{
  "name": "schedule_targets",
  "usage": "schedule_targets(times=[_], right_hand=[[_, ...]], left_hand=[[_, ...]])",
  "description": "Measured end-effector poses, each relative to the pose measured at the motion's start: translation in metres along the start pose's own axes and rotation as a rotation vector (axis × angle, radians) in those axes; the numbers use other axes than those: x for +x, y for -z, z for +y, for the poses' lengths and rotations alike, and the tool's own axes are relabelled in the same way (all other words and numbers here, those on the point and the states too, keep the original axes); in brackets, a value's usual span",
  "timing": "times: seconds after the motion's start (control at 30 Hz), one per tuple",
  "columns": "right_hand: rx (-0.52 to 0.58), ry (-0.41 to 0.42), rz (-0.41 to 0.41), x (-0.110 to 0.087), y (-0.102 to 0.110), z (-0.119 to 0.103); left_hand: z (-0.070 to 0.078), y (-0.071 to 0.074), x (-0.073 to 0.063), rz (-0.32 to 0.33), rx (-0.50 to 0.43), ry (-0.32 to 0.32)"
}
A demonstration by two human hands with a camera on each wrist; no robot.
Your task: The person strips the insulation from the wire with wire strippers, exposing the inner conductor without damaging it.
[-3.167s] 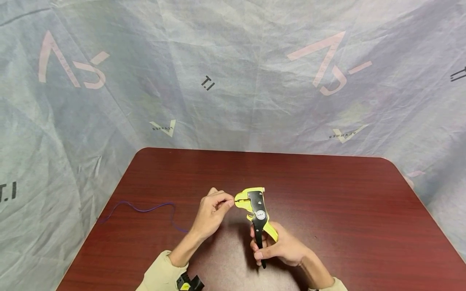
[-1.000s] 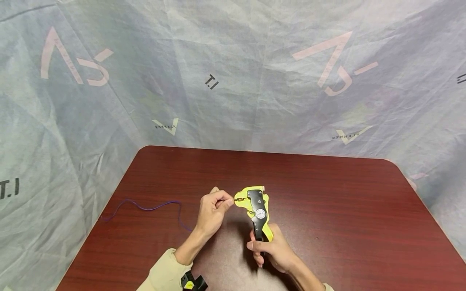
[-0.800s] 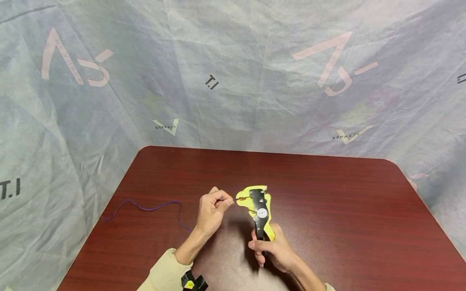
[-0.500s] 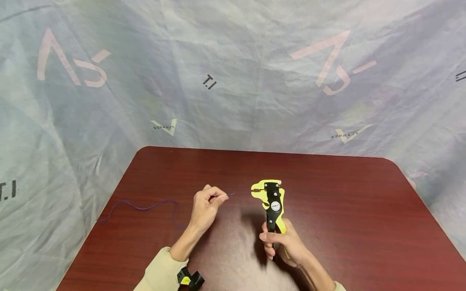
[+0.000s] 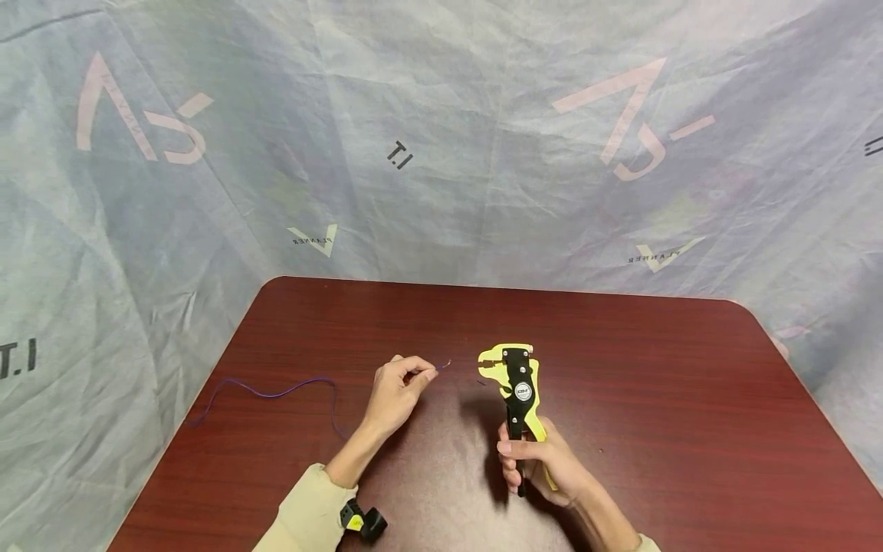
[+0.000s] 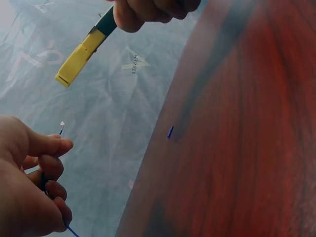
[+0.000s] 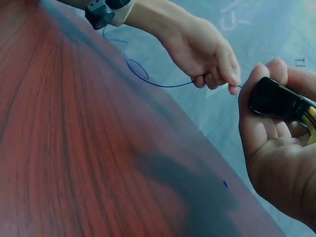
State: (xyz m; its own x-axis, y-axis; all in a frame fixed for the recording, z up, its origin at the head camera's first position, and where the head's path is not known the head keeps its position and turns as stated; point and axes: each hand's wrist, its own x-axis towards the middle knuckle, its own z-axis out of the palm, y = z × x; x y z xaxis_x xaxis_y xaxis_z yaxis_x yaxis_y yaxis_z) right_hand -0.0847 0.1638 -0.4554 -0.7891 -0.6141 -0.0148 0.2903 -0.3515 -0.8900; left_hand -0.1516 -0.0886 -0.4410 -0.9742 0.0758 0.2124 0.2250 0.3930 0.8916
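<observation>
Both hands hover above the dark red table point(image 5: 655, 399), set apart from each other. Left hand point(image 5: 395, 392) pinches the thin blue wire point(image 5: 276, 395) between thumb and forefinger, a short bare tip poking out past the fingers point(image 6: 52, 145); the rest of the wire trails back over the table's left side. Right hand point(image 5: 541, 468) grips the handles of the yellow and black wire stripper point(image 5: 513, 379), held upright, its head near the wire's tip but not touching it. One tiny blue scrap point(image 7: 225, 183) lies on the table between the hands
</observation>
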Motion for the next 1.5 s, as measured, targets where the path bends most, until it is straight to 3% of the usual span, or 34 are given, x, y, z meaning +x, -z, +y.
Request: schedule_targets(times=[0.27, 0.73, 1.0, 1.2, 1.5], right_hand=[[0.04, -0.006, -0.04, -0.007, 0.012, -0.004], [-0.133, -0.064, 0.114, -0.023, 0.037, -0.009], [-0.284, -0.154, 0.239, -0.026, 0.047, -0.008], [-0.361, -0.256, 0.292, -0.028, 0.056, -0.008], [-0.36, -0.321, 0.272, -0.028, 0.065, -0.008]], left_hand=[[-0.005, -0.002, 0.001, -0.049, 0.068, -0.008], [-0.02, -0.011, -0.001, -0.102, 0.189, -0.063], [-0.029, -0.016, -0.002, -0.096, 0.269, -0.142], [-0.033, -0.018, -0.001, -0.111, 0.266, -0.126], [-0.038, -0.019, 0.0, -0.124, 0.281, -0.101]])
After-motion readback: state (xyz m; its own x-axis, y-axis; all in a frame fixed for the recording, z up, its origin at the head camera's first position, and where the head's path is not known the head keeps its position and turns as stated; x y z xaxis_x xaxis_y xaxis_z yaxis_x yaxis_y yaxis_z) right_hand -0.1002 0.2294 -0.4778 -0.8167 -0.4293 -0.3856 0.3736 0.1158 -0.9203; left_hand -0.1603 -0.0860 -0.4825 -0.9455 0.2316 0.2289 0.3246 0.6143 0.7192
